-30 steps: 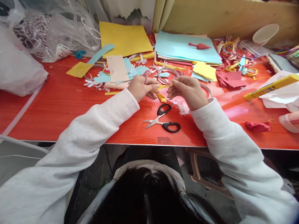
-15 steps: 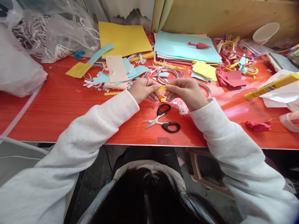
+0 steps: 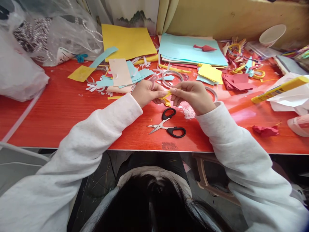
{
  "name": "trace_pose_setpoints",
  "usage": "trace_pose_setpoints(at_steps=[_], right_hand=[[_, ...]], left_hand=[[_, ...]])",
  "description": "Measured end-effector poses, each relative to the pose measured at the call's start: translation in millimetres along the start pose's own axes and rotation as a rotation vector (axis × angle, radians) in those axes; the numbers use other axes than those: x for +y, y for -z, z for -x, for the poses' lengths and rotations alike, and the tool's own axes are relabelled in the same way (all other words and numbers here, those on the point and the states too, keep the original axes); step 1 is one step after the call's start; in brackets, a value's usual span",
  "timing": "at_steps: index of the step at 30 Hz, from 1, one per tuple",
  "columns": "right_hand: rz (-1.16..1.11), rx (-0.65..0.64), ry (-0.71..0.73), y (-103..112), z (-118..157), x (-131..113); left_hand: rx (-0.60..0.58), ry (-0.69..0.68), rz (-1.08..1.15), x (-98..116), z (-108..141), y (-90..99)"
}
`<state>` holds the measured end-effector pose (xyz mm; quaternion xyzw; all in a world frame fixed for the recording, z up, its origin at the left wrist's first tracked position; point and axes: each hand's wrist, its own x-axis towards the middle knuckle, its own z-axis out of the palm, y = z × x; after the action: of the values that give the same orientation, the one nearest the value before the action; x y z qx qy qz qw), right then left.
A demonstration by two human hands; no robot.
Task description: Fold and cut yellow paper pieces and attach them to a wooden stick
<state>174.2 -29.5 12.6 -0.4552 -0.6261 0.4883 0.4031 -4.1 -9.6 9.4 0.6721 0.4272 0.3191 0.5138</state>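
Between my hands is a small folded piece of yellow paper (image 3: 165, 95). My left hand (image 3: 147, 93) pinches its left end between thumb and fingers. From the other side, my right hand (image 3: 190, 96) grips the right end with thumb and forefinger. Part of the piece is hidden by the fingers. Black-handled scissors (image 3: 164, 125) lie with their blades apart on the red table (image 3: 130, 135), just below the hands. A roll of tape (image 3: 173, 78) rests behind the fingers.
Yellow paper (image 3: 129, 42) and a light blue stack (image 3: 190, 50) lie at the back. Cut scraps (image 3: 120, 72) spread behind my left hand. A yellow glue stick (image 3: 278, 90) and crumpled red paper (image 3: 265, 130) are at the right. Plastic bags (image 3: 21, 64) stand at the left.
The fingers of both hands have shifted slightly around the yellow paper, and less of it shows between them. The view has moved a little.
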Motion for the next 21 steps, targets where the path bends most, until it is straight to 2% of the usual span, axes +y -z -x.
trace_pose_setpoints(at_steps=[7, 11, 16, 21], right_hand=[[-0.09, 0.074, 0.035, 0.7, -5.2, 6.0], [-0.106, 0.038, 0.007, 0.1, -3.4, 3.0], [-0.02, 0.021, 0.099, -0.6, -0.7, 2.6], [0.04, 0.007, 0.094, -3.0, -0.2, 2.4]], left_hand=[[-0.088, 0.013, 0.074, 0.3, 3.1, -4.9], [-0.066, 0.008, 0.132, -3.0, 1.3, -5.5], [-0.074, 0.0, 0.096, -3.0, 1.5, -5.6], [-0.109, 0.011, 0.073, -0.5, 3.9, -6.9]])
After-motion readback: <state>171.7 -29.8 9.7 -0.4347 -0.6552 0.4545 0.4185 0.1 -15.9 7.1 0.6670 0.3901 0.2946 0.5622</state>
